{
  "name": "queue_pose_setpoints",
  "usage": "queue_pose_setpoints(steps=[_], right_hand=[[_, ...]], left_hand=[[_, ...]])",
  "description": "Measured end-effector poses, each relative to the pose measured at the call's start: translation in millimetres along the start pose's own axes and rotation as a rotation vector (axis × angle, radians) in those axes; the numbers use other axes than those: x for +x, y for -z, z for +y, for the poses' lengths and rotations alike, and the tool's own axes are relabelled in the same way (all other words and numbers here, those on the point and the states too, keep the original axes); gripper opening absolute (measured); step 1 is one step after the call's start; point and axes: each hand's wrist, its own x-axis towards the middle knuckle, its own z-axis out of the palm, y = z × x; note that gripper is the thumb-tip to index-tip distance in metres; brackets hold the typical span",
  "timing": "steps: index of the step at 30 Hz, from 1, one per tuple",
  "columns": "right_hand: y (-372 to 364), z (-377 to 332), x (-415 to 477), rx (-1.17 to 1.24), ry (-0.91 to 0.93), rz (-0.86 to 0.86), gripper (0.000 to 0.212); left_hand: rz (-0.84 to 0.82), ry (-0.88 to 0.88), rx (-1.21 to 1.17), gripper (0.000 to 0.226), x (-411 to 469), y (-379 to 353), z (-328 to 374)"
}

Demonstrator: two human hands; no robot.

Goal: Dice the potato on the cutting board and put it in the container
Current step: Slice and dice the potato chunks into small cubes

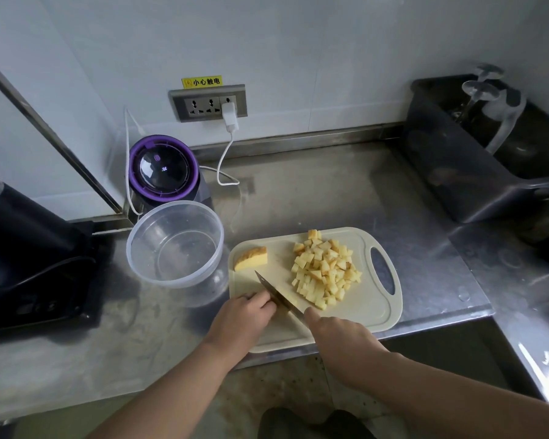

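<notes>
**Mia:** Where is the potato?

**Tom:** Most of it is a heap of little potato cubes (325, 270) on the right half of the cutting board (371, 312). They are pale yellow, and some have a bit of brown on one side.

**Mia:** Is it all cut up?

**Tom:** No. One bigger potato wedge (251, 258) lies by itself at the far left corner of the board. It is yellow with a browner top.

**Mia:** What is the right hand doing?

**Tom:** The right hand (336, 334) has its grip wrapped round the handle of the knife (276, 294), and the hand hides the handle. The blade points far and left, with its tip near the wedge.

**Mia:** And the left hand?

**Tom:** The left hand (244, 315) sits on the near left part of the board. Its fingers are curled, with the knuckles right next to the blade. I cannot tell if its grip holds a piece under there.

**Mia:** Where is the container?

**Tom:** The container (175, 282) is a clear round tub on the shiny tabletop (330, 191), just left of the board. I can see straight down to its bottom. A purple-ringed machine (164, 167) stands behind it, by the wall.
</notes>
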Motion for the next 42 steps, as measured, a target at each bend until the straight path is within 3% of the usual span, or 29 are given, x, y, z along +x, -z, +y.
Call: queue_pose_setpoints(steps=[13,21,42], right_hand=[[-9.5,1.0,-8.8,0.026,-0.029,0.110,0.051],[-4.9,-8.2,-12.5,0.029,-0.039,0.088,0.049],[-23.2,-8.0,13.8,-0.002,-0.045,0.070,0.053]], left_hand=[[-0.050,0.011,0.008,0.038,-5.4,-1.9,-4.6],[0.030,-0.035,0.032,0.037,-4.7,-4.0,-6.2],[0.033,-0.080,0.014,0.031,-2.7,-3.6,-10.1]])
